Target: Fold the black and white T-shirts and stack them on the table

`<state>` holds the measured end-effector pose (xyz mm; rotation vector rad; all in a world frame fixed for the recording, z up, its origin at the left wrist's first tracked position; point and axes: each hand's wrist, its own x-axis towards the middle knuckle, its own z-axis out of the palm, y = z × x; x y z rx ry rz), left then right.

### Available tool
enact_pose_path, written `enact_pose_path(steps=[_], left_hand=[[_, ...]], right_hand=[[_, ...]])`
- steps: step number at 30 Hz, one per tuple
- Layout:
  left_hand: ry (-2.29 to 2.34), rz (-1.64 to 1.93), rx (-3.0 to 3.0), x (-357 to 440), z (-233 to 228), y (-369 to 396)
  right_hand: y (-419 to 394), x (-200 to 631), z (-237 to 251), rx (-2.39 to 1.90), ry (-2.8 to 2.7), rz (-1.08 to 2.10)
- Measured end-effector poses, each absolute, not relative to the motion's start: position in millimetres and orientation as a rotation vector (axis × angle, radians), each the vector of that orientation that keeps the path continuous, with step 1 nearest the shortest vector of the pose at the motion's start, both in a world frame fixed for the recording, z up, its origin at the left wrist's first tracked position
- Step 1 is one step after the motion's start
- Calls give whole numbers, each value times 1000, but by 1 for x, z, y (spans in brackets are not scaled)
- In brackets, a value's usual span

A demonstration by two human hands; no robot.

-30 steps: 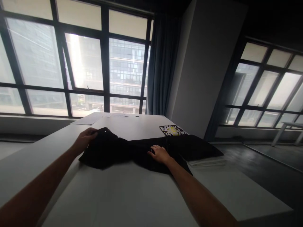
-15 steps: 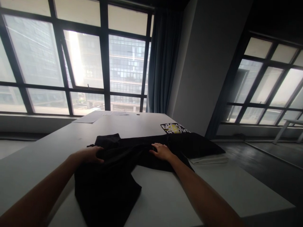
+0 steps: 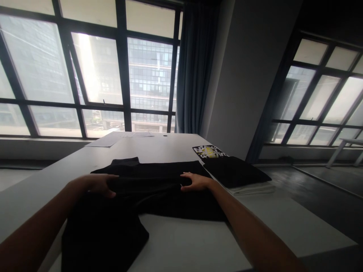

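At frame centre, my hands rest on a black garment (image 3: 159, 189).
Left hand (image 3: 99, 184) and right hand (image 3: 195, 181) lie with fingers together, flat on the cloth, across the desk (image 3: 198, 241).

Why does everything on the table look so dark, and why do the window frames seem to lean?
Head view: bright windows backlight the scene, so the black garment and both hands, left and right, lose detail; the wide lens bends and tilts the frames; glare washes out the panes.
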<state>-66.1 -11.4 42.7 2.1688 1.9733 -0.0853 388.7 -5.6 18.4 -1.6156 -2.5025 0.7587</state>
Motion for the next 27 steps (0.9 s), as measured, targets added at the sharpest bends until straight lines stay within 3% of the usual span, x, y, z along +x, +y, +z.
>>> enact_pose_path(steps=[9,15,22,27], left_hand=[[1944,-28,2199,-56,25,57],[2198,156,2459,-38,23,60],[1997,71,2246,-58,2,63],[2001,227,2337,-65,-11,74]], right_hand=[[74,377,10,-1798,-2528,517],[89,348,6,-2070,-2254,-20],[79,339,-17,-2073,-2256,220],[86,352,-10,-2001,-2262,-38]])
